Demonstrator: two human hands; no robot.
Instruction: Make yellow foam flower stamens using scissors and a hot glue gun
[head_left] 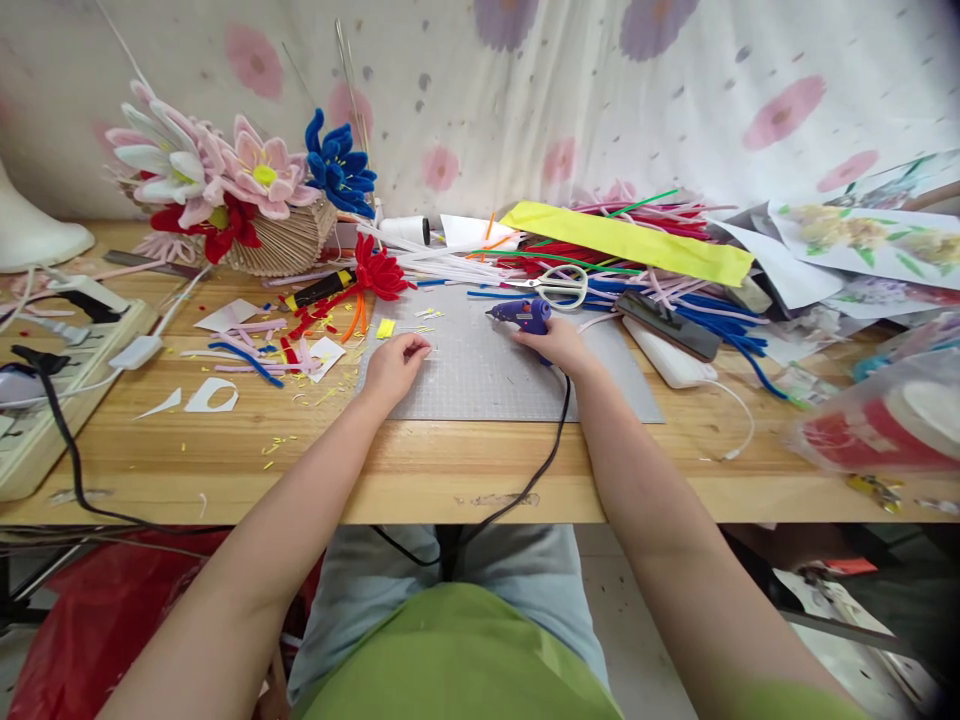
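Observation:
My right hand (pixel 558 346) is wrapped round a purple hot glue gun (pixel 531 315), its nozzle pointing left over the grey cutting mat (pixel 480 390). From the gun a black cord (pixel 551 450) runs down over the table edge. Near the mat's left edge my left hand (pixel 397 368) has its fingertips pinched together; whatever is between them is too small to name. Just above that hand lie a small yellow piece (pixel 385 328) and several tiny pale bits (pixel 427 315). A red fuzzy flower (pixel 379 270) rests beyond the left hand.
White-handled scissors (pixel 562 287) lie behind the glue gun, before piled pipe cleaners (pixel 675 310) and a yellow strip (pixel 630 243). Finished fuzzy flowers (pixel 262 170) stand at back left. A power strip (pixel 67 380) sits far left; a bagged red cup (pixel 870 430) stands right.

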